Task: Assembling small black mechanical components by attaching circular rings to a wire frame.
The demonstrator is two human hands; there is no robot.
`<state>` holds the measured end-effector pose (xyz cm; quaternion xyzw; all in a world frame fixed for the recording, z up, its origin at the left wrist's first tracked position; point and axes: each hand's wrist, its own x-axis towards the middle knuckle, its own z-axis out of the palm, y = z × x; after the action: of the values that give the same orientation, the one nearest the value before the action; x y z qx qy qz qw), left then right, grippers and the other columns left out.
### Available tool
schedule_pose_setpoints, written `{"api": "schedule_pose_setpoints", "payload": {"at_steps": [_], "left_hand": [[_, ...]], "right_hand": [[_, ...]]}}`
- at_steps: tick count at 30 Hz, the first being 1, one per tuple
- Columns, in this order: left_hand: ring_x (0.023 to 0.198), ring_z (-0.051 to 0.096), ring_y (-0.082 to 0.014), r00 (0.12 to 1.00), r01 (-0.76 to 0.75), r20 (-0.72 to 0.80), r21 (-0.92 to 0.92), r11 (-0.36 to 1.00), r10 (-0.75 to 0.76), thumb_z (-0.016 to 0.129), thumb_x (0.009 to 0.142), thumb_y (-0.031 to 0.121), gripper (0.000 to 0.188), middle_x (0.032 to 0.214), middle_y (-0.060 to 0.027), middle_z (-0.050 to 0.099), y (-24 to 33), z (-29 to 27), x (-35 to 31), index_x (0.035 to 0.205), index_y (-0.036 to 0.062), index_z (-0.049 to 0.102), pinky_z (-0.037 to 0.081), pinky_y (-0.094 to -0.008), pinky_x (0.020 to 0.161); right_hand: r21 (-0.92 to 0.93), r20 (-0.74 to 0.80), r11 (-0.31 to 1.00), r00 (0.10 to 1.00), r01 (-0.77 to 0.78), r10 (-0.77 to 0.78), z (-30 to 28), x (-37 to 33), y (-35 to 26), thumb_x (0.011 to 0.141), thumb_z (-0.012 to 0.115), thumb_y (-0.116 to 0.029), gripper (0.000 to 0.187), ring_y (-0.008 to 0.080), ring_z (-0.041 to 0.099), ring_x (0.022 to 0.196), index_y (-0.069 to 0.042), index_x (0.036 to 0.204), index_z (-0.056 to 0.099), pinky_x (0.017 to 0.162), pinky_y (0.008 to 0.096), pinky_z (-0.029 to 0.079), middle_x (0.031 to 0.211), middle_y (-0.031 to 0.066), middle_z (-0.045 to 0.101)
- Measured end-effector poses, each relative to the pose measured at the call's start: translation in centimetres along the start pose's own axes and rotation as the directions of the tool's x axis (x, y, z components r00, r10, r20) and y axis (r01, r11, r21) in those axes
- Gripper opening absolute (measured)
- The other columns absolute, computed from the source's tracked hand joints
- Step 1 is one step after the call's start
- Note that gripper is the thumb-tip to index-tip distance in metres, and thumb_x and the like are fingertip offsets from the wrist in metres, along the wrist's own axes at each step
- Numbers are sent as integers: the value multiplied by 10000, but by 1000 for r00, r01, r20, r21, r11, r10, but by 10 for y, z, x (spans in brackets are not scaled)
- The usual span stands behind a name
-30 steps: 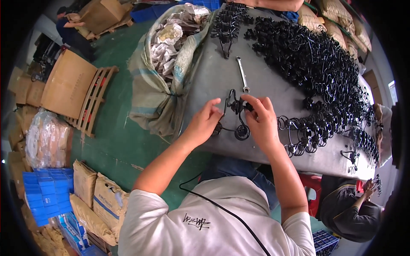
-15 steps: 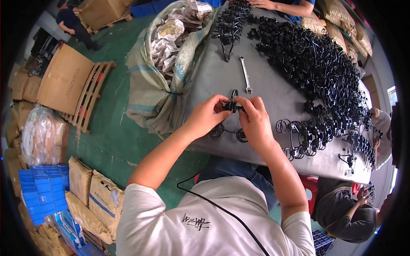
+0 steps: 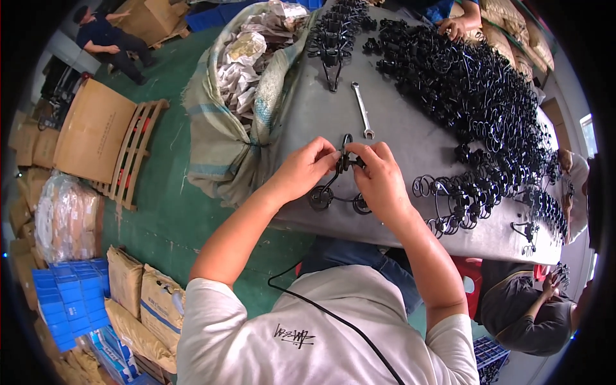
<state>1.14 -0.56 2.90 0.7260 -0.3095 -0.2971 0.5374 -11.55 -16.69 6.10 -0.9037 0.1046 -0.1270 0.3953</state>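
My left hand (image 3: 307, 168) and my right hand (image 3: 380, 181) meet near the front edge of the table, both closed on a black wire part (image 3: 327, 190). It has a loop at its upper end, a dark clamp-like middle and round coils at its lower end. Left thumb and fingertips pinch beside the middle; the right thumb and index finger press on its other side. My fingers cover much of the middle. Just beyond them a silver wrench (image 3: 362, 110) lies on the grey table top (image 3: 301, 138).
A large heap of black wire parts (image 3: 462, 90) covers the table's right side, with a row of them (image 3: 459, 204) nearer me. More parts (image 3: 332, 42) stand at the far left. An open sack of crumpled paper (image 3: 247, 70) adjoins the table. A co-worker's hand (image 3: 454, 27) reaches over the heap.
My left fingers have shifted on the wire part, showing more of its side wire and coil. The co-worker's hand has moved right onto the heap. The view has shifted slightly.
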Motion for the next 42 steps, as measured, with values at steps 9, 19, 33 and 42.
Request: {"api": "schedule_pose_setpoints", "payload": {"at_steps": [9,19,33,42], "left_hand": [[907,621,-105,997,-5,78,96,995,-2,640,1009,165,250,986,-37,653,13,-8,-3,1192,17,556,517,-282,827],[954,685,-189,991,-94,111,191,977,73,735,918,145,344,1073,-101,706,13,-15,-3,1208,28,592,548,-338,882],[916,674,-176,963,-244,177,236,941,206,786,859,110,406,1047,-76,696,12,-22,6,1219,50,607,549,-333,849],[872,659,-207,933,-342,236,354,871,271,783,864,131,402,1023,-100,685,12,-25,11,1229,47,636,543,-340,815]], "right_hand": [[4,-19,999,999,33,-33,1,1,0,869,584,-3,410,362,632,904,-127,1257,632,813,450,544,1040,160,551],[-28,47,1000,999,9,-8,0,11,5,854,596,-22,390,391,635,933,-100,1233,643,836,467,541,1047,195,585],[-1,132,994,985,-111,110,-5,22,7,866,571,-89,398,405,625,1007,-41,1254,648,931,453,509,1077,224,612],[43,78,996,994,-76,72,-2,17,9,854,586,-60,380,389,633,978,-53,1228,654,908,439,517,1075,212,600]]}}
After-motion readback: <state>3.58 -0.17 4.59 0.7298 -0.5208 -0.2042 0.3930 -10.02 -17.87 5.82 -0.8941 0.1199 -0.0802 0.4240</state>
